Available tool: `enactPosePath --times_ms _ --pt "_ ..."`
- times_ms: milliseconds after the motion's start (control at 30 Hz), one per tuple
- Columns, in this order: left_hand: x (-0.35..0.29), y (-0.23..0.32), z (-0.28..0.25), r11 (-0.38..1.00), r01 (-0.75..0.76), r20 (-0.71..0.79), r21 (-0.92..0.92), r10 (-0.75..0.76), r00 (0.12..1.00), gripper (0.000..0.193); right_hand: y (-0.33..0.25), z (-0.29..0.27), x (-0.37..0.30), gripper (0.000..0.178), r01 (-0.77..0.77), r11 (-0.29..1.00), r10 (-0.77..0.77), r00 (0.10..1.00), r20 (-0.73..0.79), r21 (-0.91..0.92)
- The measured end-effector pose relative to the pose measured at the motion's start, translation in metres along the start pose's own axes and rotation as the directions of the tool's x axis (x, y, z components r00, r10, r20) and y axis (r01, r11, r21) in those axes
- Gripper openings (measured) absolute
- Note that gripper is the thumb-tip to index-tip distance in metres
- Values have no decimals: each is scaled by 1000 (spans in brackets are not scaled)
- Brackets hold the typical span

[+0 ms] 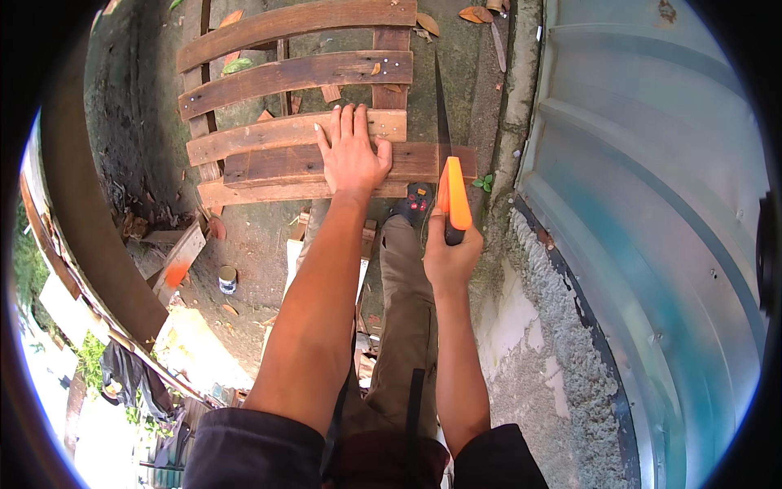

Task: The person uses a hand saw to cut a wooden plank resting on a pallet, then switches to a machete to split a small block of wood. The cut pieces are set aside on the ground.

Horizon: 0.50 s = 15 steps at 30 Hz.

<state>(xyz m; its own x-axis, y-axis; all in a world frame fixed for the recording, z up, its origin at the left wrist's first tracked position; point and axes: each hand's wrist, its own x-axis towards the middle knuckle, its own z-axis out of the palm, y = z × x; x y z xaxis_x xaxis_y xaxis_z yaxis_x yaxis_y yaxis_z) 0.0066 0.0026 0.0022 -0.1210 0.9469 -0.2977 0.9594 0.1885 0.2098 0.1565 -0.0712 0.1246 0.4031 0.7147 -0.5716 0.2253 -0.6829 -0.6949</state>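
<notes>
My left hand [355, 155] lies on a dark brown wooden board [273, 166], fingers stretched forward over the neighbouring slat. This board rests across a slatted wooden pallet [301, 72] and sticks out past its right side. In my right hand [452, 254] is a handsaw [458, 196] with an orange and black handle, the fingers closed round the grip. Its dark, narrow blade points away from me and crosses the board near the right end. Whether the teeth have cut into the wood is hidden by the handle.
A corrugated metal sheet [643, 187] and a rough concrete ledge [570, 359] run along the right. My shoe [419, 201] is close under the board. A small can [227, 280] stands on the ground at left, near scrap wood [183, 254]. Dry leaves [428, 24] are scattered about.
</notes>
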Motion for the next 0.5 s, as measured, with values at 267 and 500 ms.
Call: enactPosePath --times_ms 267,500 --pt "10 -3 2 999 34 -29 -1 -34 999 65 48 -98 -176 13 17 1000 -17 1000 18 -26" --pt "1 -4 4 1000 -14 -57 14 14 998 63 22 -17 -50 25 -14 999 15 999 -38 50"
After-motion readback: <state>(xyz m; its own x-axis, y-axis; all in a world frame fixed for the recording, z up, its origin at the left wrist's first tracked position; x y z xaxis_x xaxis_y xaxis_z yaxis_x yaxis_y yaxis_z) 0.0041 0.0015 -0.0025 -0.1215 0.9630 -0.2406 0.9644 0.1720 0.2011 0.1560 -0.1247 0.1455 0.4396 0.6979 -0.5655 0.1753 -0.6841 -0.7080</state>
